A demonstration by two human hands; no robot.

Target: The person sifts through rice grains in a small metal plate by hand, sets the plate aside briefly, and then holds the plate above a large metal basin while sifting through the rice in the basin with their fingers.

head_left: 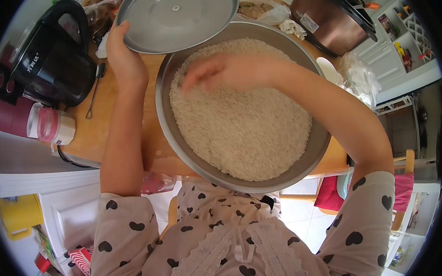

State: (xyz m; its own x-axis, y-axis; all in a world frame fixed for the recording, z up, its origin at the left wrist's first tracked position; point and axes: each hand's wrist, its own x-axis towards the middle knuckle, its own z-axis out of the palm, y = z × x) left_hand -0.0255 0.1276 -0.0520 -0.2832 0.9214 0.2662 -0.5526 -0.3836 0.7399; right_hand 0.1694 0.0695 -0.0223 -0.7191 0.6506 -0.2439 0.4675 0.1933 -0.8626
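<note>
A wide metal bowl (163, 116) holding a broad layer of white rice (246, 129) stands at the front of the wooden table. My left hand (124, 53) grips the edge of a round metal lid (177, 16), which is raised beside and partly over the bowl's far left rim. Over the rice at the bowl's far left part is my right hand (212, 73), blurred by motion. Its fingers are smeared, so whether they hold anything cannot be made out.
At the left stand a black kettle (55, 54), a long-handled spoon (94, 94) and a jar with a pink lid (56, 125). A brown cooker (332, 21) and a crumpled plastic bag (359, 78) are at the right.
</note>
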